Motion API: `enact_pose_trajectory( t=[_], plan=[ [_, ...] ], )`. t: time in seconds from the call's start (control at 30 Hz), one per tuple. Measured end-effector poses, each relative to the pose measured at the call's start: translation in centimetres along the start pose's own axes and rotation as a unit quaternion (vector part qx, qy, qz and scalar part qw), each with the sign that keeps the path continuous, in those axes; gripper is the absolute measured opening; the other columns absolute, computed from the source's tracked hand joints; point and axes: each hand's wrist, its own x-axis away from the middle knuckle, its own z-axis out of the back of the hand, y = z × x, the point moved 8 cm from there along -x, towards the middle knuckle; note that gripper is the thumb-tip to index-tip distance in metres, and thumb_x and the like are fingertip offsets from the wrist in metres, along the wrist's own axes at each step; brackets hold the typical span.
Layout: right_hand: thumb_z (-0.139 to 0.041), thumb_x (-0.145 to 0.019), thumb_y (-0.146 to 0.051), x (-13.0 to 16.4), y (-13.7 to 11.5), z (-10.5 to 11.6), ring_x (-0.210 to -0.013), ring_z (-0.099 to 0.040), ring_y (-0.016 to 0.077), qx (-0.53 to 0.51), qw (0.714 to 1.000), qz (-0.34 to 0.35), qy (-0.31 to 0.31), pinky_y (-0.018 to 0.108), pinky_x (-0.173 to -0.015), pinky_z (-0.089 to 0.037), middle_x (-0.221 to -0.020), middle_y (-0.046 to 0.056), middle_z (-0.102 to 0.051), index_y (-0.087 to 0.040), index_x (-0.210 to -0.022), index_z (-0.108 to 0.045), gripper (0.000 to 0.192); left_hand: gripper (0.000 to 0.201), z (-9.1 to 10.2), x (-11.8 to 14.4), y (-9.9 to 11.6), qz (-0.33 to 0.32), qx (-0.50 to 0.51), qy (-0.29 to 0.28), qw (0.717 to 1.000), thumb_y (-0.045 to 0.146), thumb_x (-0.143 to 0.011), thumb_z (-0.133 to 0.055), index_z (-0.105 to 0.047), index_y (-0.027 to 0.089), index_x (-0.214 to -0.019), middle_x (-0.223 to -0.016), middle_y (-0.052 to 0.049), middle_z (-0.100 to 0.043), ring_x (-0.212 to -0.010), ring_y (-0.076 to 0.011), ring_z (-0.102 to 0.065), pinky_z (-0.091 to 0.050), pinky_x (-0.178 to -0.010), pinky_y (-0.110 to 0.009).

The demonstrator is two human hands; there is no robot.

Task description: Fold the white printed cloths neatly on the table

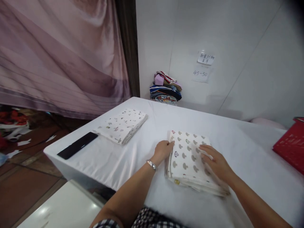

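A folded white cloth point(188, 156) printed with grey-brown mushrooms lies on the white-covered table in front of me. At its left edge my left hand point(163, 150), a silver bracelet on the wrist, is closed with the fingers curled round the cloth's border. My right hand point(215, 160) rests on the right part of the same cloth, fingers stretched out and slightly apart. Several layers show along the near edge, where a small yellow patch point(177, 182) is visible. Farther left lies a second folded white cloth point(123, 125) with a small scattered print, apart from both hands.
A black phone point(78, 145) lies by the table's left edge. Behind the table, a stack of folded fabrics point(165, 88) stands against the wall, near handwritten paper signs point(201, 73). A red object point(291, 144) sits at the right. A pink curtain point(59, 57) hangs at left.
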Motion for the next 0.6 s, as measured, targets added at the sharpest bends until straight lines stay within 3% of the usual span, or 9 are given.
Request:
enact_pose_trajectory(
  t=[0.13,0.27,0.4,0.6],
  plan=[
    [-0.05,-0.079,-0.048,3.1,4.8,3.1,-0.115,-0.051,0.0247,0.007,0.994,-0.085,0.067,0.033,-0.082,-0.05,-0.13,0.004,-0.053,-0.025,-0.111,-0.063,0.042,0.043,0.6,-1.2,-0.3,0.022,0.032,0.04,0.998,0.054,-0.085,-0.041,-0.061,0.019,-0.071,-0.078,-0.005,-0.067,-0.071,-0.0169,-0.057,-0.035,-0.058,-0.025],
    [-0.055,-0.074,-0.049,5.2,7.7,3.1,-0.102,-0.06,0.0225,-0.059,0.982,-0.163,0.078,0.03,-0.083,-0.05,-0.128,0.003,-0.056,-0.025,-0.116,-0.06,0.049,0.037,0.6,-2.1,0.3,0.03,0.037,0.053,0.997,0.051,-0.083,-0.047,-0.061,0.019,-0.075,-0.082,-0.005,-0.067,-0.076,-0.0171,-0.059,-0.037,-0.061,-0.025],
    [-0.06,-0.068,-0.049,5.9,8.1,2.1,-0.102,-0.061,0.0239,-0.112,0.97,-0.199,0.081,0.03,-0.081,-0.051,-0.119,0.004,-0.062,-0.024,-0.114,-0.062,0.053,0.038,0.0,-2.7,0.9,0.043,0.023,0.042,0.998,0.055,-0.079,-0.051,-0.059,0.018,-0.074,-0.083,-0.006,-0.067,-0.075,-0.0185,-0.059,-0.036,-0.06,-0.026],
    [-0.059,-0.066,-0.052,6.0,7.8,1.4,-0.114,-0.054,0.0254,-0.137,0.967,-0.181,0.114,0.03,-0.089,-0.048,-0.124,0.004,-0.059,-0.022,-0.112,-0.063,0.055,0.03,-0.9,-3.5,0.7,0.05,0.03,0.031,0.998,0.044,-0.083,-0.048,-0.058,0.017,-0.074,-0.084,-0.007,-0.066,-0.076,-0.0182,-0.059,-0.035,-0.059,-0.026]
  ],
)
